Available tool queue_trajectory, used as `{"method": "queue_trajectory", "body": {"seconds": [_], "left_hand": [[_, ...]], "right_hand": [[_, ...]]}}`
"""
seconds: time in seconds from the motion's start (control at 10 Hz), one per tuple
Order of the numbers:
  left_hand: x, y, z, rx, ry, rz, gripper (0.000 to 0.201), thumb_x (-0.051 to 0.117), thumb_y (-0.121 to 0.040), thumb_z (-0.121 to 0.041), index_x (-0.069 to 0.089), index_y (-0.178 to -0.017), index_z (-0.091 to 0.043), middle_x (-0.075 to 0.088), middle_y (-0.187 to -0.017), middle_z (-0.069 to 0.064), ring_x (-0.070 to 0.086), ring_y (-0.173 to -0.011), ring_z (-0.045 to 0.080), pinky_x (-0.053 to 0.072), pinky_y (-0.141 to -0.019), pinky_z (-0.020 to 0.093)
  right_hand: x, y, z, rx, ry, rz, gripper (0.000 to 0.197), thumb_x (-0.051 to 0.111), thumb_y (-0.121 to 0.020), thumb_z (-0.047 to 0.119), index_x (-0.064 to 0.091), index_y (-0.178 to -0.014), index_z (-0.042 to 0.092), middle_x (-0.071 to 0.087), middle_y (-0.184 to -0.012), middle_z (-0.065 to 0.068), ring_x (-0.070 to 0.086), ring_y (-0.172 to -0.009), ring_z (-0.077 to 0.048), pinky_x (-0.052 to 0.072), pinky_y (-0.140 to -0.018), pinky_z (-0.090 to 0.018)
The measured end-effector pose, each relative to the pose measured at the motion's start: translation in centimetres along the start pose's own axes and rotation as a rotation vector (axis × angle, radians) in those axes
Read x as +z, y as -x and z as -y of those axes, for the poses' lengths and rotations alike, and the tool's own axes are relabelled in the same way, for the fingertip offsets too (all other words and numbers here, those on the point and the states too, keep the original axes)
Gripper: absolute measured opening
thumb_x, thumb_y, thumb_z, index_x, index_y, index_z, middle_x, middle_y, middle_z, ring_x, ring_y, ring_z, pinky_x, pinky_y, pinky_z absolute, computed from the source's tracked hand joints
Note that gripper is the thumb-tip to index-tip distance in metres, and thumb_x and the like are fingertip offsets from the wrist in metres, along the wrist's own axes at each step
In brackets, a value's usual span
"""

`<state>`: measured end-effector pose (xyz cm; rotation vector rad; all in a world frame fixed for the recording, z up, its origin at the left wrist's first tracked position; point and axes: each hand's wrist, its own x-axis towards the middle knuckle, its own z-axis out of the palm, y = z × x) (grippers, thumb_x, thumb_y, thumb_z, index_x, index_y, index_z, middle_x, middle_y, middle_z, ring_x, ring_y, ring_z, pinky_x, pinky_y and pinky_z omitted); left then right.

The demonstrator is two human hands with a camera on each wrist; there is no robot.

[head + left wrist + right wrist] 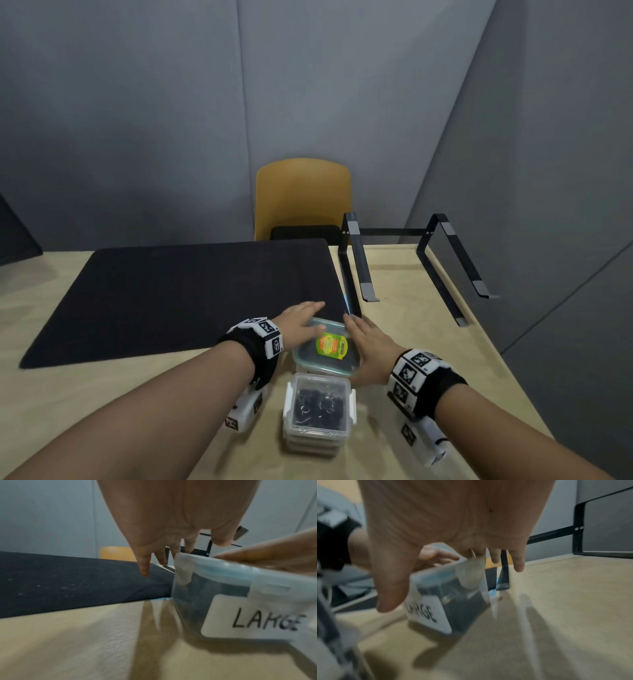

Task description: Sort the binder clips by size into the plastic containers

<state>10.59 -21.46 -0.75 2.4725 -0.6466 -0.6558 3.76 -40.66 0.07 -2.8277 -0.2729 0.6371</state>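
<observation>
A clear lidded container (310, 356) with a green and yellow sticker on its lid stands at the black mat's near right corner. Its white label (265, 619) reads LARGE, and dark clips show through its wall (465, 601). My left hand (303, 320) is at its left side with straight fingers (144, 566) pointing down beside it and the thumb (257, 553) lying on the lid. My right hand (366, 346) lies along its right side, fingers (518, 563) straight, thumb (390, 588) hanging near the label. A nearer clear container (318, 407) holds black binder clips.
The nearer container tops a short stack of similar boxes (315, 445). A black mat (171, 298) covers the table's left and middle. A black metal laptop stand (445, 267) stands at the right rear. A yellow chair (303, 198) is behind the wooden table (428, 335).
</observation>
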Motion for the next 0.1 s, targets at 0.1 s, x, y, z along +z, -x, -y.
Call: {"method": "queue_trajectory", "body": {"seconds": [0.1], "left_hand": [[-1.56,0.69,0.78,-0.09,-0.006,-0.117,0.052,0.044,-0.097,-0.037,0.033,-0.144,-0.017,0.033,-0.149,0.007,0.03,-0.138,0.024,0.026,-0.114,0.034]], "right_hand": [[-1.85,1.42,-0.78,0.019,-0.162,0.035,0.109,0.073,-0.073,0.047,0.006,-0.151,0.015,0.011,-0.159,-0.001,0.014,-0.145,-0.015,0.019,-0.118,-0.029]]}}
